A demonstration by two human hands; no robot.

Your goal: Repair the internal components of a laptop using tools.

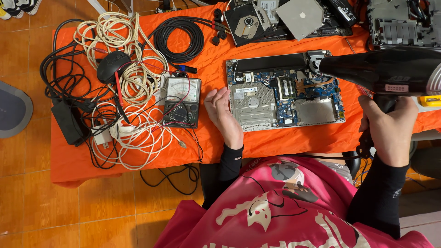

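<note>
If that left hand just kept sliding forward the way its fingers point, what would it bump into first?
The left hand rests on the orange cloth, fingers pointing away from the person. Straight ahead is bare cloth, so the way looks free; the opened laptop lies just to its right, though depth is hard to judge.

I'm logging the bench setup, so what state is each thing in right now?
Laptop: bottom cover off, board exposed.
Hair dryer: held, nozzle aimed at the laptop's fan corner.
Right hand: gripping the dryer handle.
Left hand: open, empty, beside the laptop.
Multimeter: lying face up, leads attached.
</note>
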